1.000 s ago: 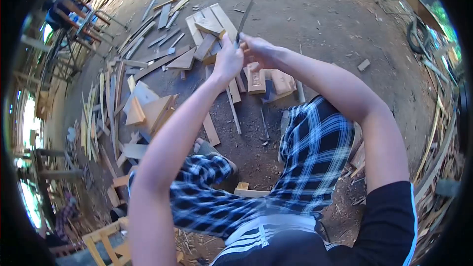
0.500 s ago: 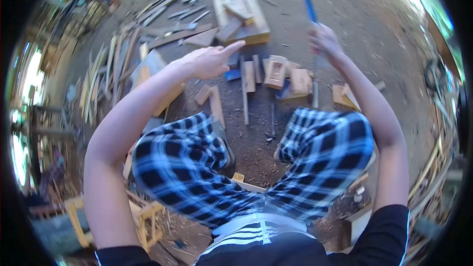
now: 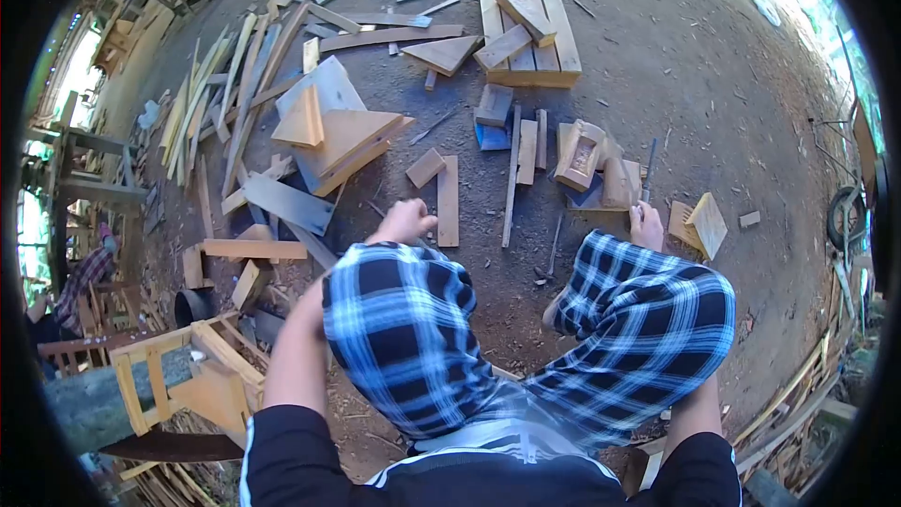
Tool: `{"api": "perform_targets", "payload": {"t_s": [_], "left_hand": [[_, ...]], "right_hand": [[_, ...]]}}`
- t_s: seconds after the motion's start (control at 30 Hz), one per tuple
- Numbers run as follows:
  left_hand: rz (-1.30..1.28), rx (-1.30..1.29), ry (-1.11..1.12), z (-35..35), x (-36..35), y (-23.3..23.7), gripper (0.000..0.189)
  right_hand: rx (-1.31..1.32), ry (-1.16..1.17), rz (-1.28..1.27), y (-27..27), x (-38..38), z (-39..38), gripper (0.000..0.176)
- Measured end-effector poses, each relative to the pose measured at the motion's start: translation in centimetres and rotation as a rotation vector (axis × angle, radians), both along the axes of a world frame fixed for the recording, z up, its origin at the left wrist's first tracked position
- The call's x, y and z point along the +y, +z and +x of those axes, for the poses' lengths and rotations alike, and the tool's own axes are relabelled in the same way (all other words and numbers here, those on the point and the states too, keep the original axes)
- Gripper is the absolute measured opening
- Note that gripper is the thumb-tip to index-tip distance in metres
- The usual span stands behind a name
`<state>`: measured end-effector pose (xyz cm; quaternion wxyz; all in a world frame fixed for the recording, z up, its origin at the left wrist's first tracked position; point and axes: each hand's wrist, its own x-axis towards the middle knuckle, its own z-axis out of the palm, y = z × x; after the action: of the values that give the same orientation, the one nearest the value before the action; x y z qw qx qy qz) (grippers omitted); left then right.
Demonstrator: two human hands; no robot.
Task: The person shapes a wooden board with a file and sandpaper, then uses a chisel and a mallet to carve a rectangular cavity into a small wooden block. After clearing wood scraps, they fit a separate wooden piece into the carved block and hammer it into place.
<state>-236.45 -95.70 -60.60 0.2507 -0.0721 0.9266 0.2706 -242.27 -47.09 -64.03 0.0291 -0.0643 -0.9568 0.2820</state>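
The work was done on a bare dirt floor (image 3: 694, 103), strewn with chips, in a workshop of which the outer parts were bent by the round lens and cut off by its black rim. Bright daylight came in at the left edge, where a person in a checked shirt (image 3: 84, 280) was small and hard to make out. The left knee, in plaid trousers (image 3: 394, 319), covered part of the left forearm, and the right knee hid the right wrist. The left hand (image 3: 405, 222) had its fingers bent inward, near a narrow board (image 3: 449, 207); whether it held something could not be told. The right hand (image 3: 646, 225) was at the near end of a thin metal tool (image 3: 649, 169), with bent fingers, but how firmly they closed could not be seen. This tool was on the right, just beside a hollowed wooden block (image 3: 580, 155). A slatted panel (image 3: 563, 38) with offcuts upon it lay farther ahead, long wooden strips (image 3: 230, 84) were heaped at the left, and a notched wooden piece (image 3: 706, 225) lay to the right of the right hand.
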Motion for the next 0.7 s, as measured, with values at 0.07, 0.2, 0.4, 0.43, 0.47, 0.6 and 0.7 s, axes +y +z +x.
{"api": "perform_targets", "payload": {"t_s": [0.07, 0.2, 0.4, 0.43, 0.47, 0.6, 0.7], "left_hand": [[-0.194, -0.118, -0.017, 0.1, 2.6, -1.6, 0.048], [-0.275, -0.074, -0.046, -0.3, 4.7, -3.5, 0.063], [-0.252, -0.021, 0.068, -0.6, 4.0, -3.9, 0.054], [-0.243, 0.018, 0.121, -0.9, 3.8, -4.2, 0.055], [-0.235, 0.056, 0.18, -1.2, 3.6, -3.7, 0.056], [-0.354, -0.022, 0.008, -1.0, 4.4, -2.6, 0.061], [-0.33, -0.075, 0.101, -1.2, 5.6, -2.4, 0.06]], "right_hand": [[0.013, 0.025, 0.04, -0.3, 1.1, 0.7, 0.03], [0.054, 0.018, 0.069, -1.2, 2.3, 1.6, 0.03], [0.042, -0.02, 0.07, -1.2, 1.3, 2.2, 0.032], [0.024, -0.046, 0.05, -0.5, 0.6, 2.3, 0.032], [0.005, -0.067, 0.03, -0.3, 0.3, 2.3, 0.032], [0.08, -0.026, 0.026, -1.8, 1.3, 2.0, 0.032], [0.041, -0.047, 0.04, -1.5, 1.8, 2.0, 0.032]]}}
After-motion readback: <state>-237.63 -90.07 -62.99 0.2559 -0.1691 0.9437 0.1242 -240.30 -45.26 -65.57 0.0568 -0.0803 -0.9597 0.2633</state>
